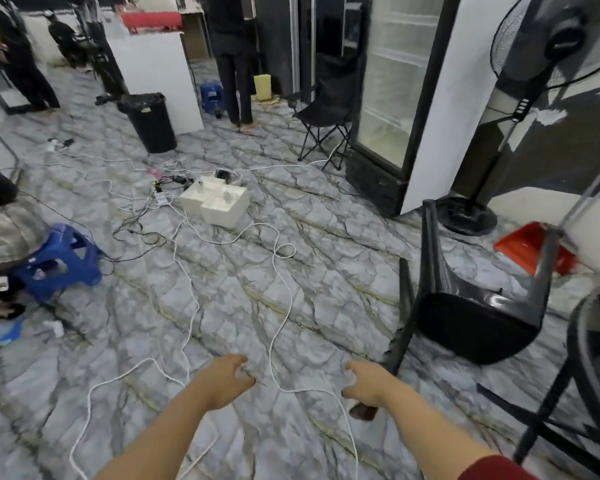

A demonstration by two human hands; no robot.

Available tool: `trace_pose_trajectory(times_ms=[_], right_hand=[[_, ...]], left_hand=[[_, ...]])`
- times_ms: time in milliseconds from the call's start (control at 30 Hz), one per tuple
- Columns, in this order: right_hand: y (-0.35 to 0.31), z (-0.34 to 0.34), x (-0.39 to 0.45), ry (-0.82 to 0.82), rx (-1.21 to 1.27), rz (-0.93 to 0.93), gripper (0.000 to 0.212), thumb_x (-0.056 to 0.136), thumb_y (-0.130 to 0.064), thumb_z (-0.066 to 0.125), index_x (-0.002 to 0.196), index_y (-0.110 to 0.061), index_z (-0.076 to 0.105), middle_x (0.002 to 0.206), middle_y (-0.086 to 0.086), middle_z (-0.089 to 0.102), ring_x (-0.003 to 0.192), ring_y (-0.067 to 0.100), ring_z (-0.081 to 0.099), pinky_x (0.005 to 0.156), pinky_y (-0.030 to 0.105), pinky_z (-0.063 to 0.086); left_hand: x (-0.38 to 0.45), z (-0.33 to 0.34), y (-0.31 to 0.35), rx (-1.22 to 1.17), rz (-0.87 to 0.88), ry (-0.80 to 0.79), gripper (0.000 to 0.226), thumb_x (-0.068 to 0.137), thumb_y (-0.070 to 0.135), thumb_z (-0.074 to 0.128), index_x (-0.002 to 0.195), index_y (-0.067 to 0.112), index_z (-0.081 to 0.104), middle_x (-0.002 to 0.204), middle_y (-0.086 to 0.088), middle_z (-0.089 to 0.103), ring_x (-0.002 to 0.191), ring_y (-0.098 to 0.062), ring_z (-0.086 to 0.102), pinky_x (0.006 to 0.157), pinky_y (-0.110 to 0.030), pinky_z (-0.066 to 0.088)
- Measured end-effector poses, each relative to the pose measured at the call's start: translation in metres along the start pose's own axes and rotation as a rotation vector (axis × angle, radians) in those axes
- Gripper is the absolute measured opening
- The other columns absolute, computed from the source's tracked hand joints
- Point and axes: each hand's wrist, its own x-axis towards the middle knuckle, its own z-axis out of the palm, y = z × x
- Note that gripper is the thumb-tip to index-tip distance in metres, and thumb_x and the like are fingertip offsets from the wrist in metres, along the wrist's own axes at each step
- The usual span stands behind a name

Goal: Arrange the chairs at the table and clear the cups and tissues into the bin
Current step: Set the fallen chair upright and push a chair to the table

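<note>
Both hands, left and right, are reaching empty, fingers half-curled; toppled black chair is lying ahead-right, legs up, nearer my right.

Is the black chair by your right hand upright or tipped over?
Tipped over: the black chair lies with its legs pointing up and away, seat near the floor.

We have one wide-angle head view, looking forward and down over a marbled floor. Both forearms reach in at the near edge; a black bin and glass-door fridge stand far off.
</note>
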Motion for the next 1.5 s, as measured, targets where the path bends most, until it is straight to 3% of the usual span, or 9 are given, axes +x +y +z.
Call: trace_pose_trajectory(times_ms=[300, 500, 633, 767, 933, 1033, 1133, 1267, 1500], right_hand=[[0.008, -0.056, 0.072, 0.059, 0.150, 0.097, 0.062, 0.086, -0.035, 0.057, 0.140, -0.016, 0.034, 0.148, 0.007, 0.037, 0.131, 0.025, 0.039, 0.105, 0.031, 0.035], [0.034, -0.117, 0.125, 0.088, 0.222, 0.206, 0.051, 0.084, -0.035, 0.054, 0.128, -0.011, 0.044, 0.139, 0.012, 0.047, 0.123, 0.028, 0.047, 0.099, 0.034, 0.041], [0.060, -0.159, 0.149, 0.125, 0.257, 0.249, 0.062, 0.085, -0.036, 0.052, 0.140, -0.016, 0.032, 0.149, 0.008, 0.035, 0.134, 0.028, 0.036, 0.108, 0.038, 0.034], [0.081, -0.183, 0.163, 0.154, 0.336, 0.317, 0.057, 0.082, -0.035, 0.056, 0.135, -0.019, 0.040, 0.141, 0.007, 0.046, 0.125, 0.026, 0.045, 0.097, 0.032, 0.040], [0.107, -0.202, 0.174, 0.189, 0.454, 0.419, 0.059, 0.079, -0.038, 0.059, 0.134, -0.021, 0.042, 0.138, 0.007, 0.047, 0.125, 0.027, 0.045, 0.099, 0.034, 0.040], [0.119, -0.210, 0.181, 0.247, 0.535, 0.505, 0.052, 0.080, -0.034, 0.058, 0.127, -0.015, 0.046, 0.132, 0.011, 0.050, 0.121, 0.029, 0.047, 0.095, 0.034, 0.042], [0.129, -0.220, 0.190, 0.300, 0.652, 0.594, 0.056, 0.086, -0.034, 0.056, 0.135, -0.013, 0.040, 0.139, 0.013, 0.045, 0.125, 0.030, 0.044, 0.102, 0.036, 0.040], [0.124, -0.230, 0.204, 0.382, 0.823, 0.705, 0.049, 0.089, -0.032, 0.055, 0.132, -0.013, 0.044, 0.137, 0.012, 0.049, 0.122, 0.028, 0.047, 0.098, 0.032, 0.041], [0.088, -0.235, 0.235, 0.454, 1.042, 0.922, 0.060, 0.086, -0.039, 0.054, 0.140, -0.020, 0.034, 0.140, 0.010, 0.046, 0.124, 0.027, 0.046, 0.100, 0.035, 0.042]], left_hand=[[0.129, -0.064, 0.026, 0.103, 0.126, -0.115, 0.061, 0.091, 0.046, 0.047, 0.142, 0.019, 0.029, 0.151, -0.005, 0.031, 0.137, -0.021, 0.033, 0.111, -0.033, 0.029], [0.229, -0.113, 0.099, 0.201, 0.237, -0.137, 0.060, 0.091, 0.044, 0.049, 0.142, 0.019, 0.031, 0.151, -0.006, 0.032, 0.137, -0.022, 0.032, 0.111, -0.035, 0.030], [0.282, -0.137, 0.156, 0.230, 0.346, -0.139, 0.059, 0.090, 0.045, 0.048, 0.142, 0.021, 0.030, 0.151, -0.004, 0.032, 0.137, -0.021, 0.031, 0.111, -0.033, 0.029], [0.322, -0.146, 0.200, 0.274, 0.440, -0.195, 0.060, 0.090, 0.046, 0.049, 0.141, 0.021, 0.032, 0.151, -0.002, 0.033, 0.136, -0.019, 0.032, 0.111, -0.031, 0.029], [0.375, -0.155, 0.250, 0.374, 0.543, -0.283, 0.060, 0.090, 0.049, 0.046, 0.142, 0.022, 0.030, 0.152, -0.002, 0.031, 0.136, -0.019, 0.032, 0.110, -0.030, 0.029], [0.412, -0.161, 0.284, 0.461, 0.627, -0.310, 0.059, 0.091, 0.049, 0.045, 0.142, 0.022, 0.030, 0.152, -0.001, 0.030, 0.137, -0.018, 0.030, 0.110, -0.029, 0.029], [0.448, -0.167, 0.323, 0.526, 0.726, -0.355, 0.060, 0.091, 0.047, 0.047, 0.142, 0.022, 0.030, 0.153, -0.001, 0.029, 0.137, -0.018, 0.030, 0.111, -0.029, 0.028], [0.490, -0.178, 0.373, 0.607, 0.869, -0.436, 0.058, 0.090, 0.045, 0.049, 0.140, 0.022, 0.033, 0.151, -0.002, 0.032, 0.136, -0.020, 0.033, 0.110, -0.032, 0.030], [0.526, -0.175, 0.433, 0.898, 1.210, -0.552, 0.058, 0.089, 0.045, 0.047, 0.142, 0.024, 0.032, 0.150, 0.000, 0.036, 0.135, -0.018, 0.034, 0.107, -0.030, 0.031]])
